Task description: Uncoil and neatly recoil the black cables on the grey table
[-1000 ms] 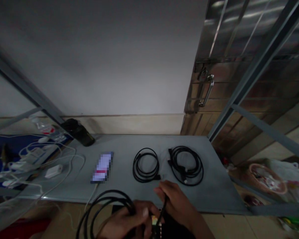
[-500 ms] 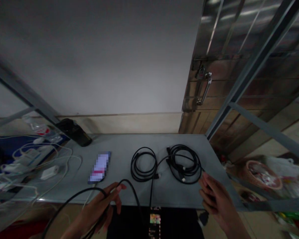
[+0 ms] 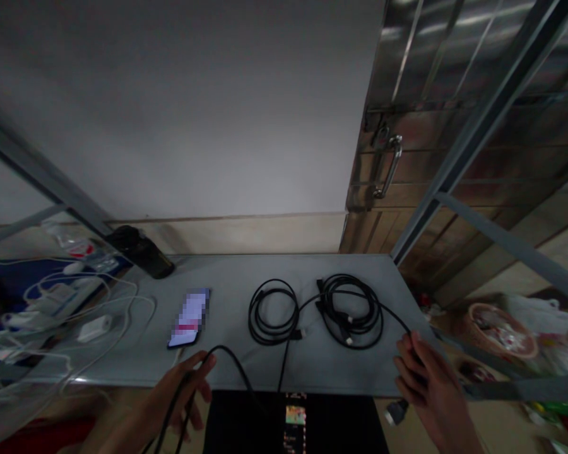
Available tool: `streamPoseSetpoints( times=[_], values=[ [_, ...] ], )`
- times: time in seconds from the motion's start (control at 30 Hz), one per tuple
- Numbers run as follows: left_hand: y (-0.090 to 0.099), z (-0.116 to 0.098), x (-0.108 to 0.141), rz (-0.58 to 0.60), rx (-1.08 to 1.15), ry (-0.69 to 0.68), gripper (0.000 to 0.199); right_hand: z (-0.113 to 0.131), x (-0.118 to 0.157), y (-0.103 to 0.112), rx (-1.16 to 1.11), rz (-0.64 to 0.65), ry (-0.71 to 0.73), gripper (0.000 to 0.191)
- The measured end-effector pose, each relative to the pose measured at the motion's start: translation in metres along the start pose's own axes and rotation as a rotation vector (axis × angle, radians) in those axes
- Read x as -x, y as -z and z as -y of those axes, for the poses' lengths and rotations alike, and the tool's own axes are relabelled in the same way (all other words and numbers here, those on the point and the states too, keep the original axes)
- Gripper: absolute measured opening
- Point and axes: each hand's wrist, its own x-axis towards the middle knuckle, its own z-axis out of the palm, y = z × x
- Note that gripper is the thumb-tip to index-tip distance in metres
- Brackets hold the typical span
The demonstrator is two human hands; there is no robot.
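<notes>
My left hand [image 3: 182,391] is at the lower left, with its fingers closed round a black cable [image 3: 234,358] that arches off toward the middle. My right hand [image 3: 428,378], at the table's right front, pinches a cable that runs back to the right-hand coil [image 3: 355,312]; a dark plug [image 3: 396,411] hangs just beside it. A second, smaller black coil [image 3: 273,315] lies left of that one on the grey table [image 3: 227,277]. Several plug ends lie by the coils.
A phone with a lit screen [image 3: 189,318] lies left of the coils. Behind it leans a dark bottle [image 3: 144,252]. White chargers [image 3: 94,328] and tangled white cords fill the left end. Metal frame posts rise at both sides; a basket [image 3: 502,331] stands at the right.
My left hand has moved left and a little down with the cable. My right hand has moved right, drawing out more cable from the right coil, and the dark plug shows more clearly.
</notes>
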Motion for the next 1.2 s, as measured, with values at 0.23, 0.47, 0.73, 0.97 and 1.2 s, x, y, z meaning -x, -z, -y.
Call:
streamPoseSetpoints(
  times=[0.23,0.47,0.73,0.97,1.2],
  values=[
    [0.021,0.003,0.009,0.086,-0.08,0.174,0.085,0.005,-0.01,0.017,-0.005,-0.078,-0.007,0.076],
    [0.003,-0.009,0.022,0.194,-0.232,0.058,0.068,0.004,-0.009,0.013,-0.033,-0.074,-0.019,0.075],
    [-0.055,0.006,-0.005,-0.023,0.273,-0.047,0.057,-0.01,-0.012,0.014,0.036,-0.014,0.053,0.069],
    [-0.091,0.031,-0.024,-0.156,0.552,0.002,0.033,-0.011,-0.011,0.014,0.037,-0.004,0.066,0.068],
    [-0.106,0.059,-0.035,-0.192,0.527,-0.262,0.026,-0.011,-0.001,0.001,0.017,0.113,0.091,0.062]
  ],
)
